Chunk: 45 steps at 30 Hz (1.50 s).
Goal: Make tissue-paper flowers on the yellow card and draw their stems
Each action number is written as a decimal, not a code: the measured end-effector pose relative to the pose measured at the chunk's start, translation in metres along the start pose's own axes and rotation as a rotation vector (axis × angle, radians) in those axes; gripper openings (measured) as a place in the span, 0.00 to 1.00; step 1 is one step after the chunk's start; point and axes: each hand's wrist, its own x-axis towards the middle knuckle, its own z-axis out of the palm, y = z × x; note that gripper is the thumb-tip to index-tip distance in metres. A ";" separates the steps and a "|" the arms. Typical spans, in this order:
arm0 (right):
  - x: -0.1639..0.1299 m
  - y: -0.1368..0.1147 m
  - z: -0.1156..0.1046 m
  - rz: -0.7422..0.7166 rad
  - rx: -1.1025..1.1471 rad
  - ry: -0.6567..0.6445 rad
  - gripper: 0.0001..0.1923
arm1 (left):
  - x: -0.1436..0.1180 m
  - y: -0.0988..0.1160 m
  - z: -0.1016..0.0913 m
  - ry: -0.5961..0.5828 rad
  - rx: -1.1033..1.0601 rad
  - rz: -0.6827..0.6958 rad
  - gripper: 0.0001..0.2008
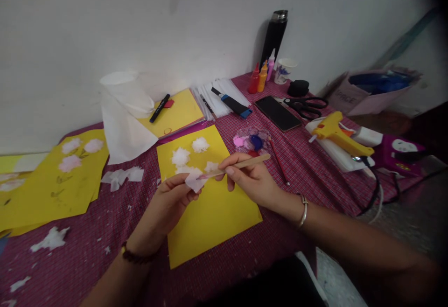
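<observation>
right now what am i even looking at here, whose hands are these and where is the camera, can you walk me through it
There is no machine here. The one picture comes from a camera worn on a person's head, looking forward and down, so the two bare arms reaching in from the bottom are that person's own.

The left hand pinches a small piece of white tissue paper. The right hand holds a wooden stick with its tip on that tissue.

Under the hands lies a yellow paper sheet with white tissue tufts on it, on a checked red tablecloth. Around it are a paint palette, a yellow glue gun, scissors, a phone, small paint bottles and a black flask.
</observation>
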 end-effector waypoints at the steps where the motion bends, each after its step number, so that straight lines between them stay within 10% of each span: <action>1: 0.000 0.001 0.000 0.003 0.011 -0.001 0.06 | 0.001 -0.002 0.002 0.013 0.003 0.019 0.08; 9: -0.002 0.003 0.001 0.040 0.024 0.024 0.07 | -0.004 -0.005 0.009 0.006 0.223 0.312 0.04; 18: 0.010 0.001 -0.008 0.240 0.448 0.152 0.10 | 0.001 0.027 0.035 -0.159 1.114 1.112 0.12; 26: 0.020 -0.012 -0.025 0.086 0.386 0.139 0.08 | 0.019 0.041 0.063 -0.057 0.667 0.531 0.03; 34: 0.025 0.002 -0.028 0.615 0.757 0.220 0.12 | 0.025 0.047 0.053 -0.289 1.088 0.837 0.11; 45: 0.031 0.010 -0.050 0.529 0.589 0.233 0.10 | 0.063 0.018 0.011 -0.561 1.455 0.695 0.11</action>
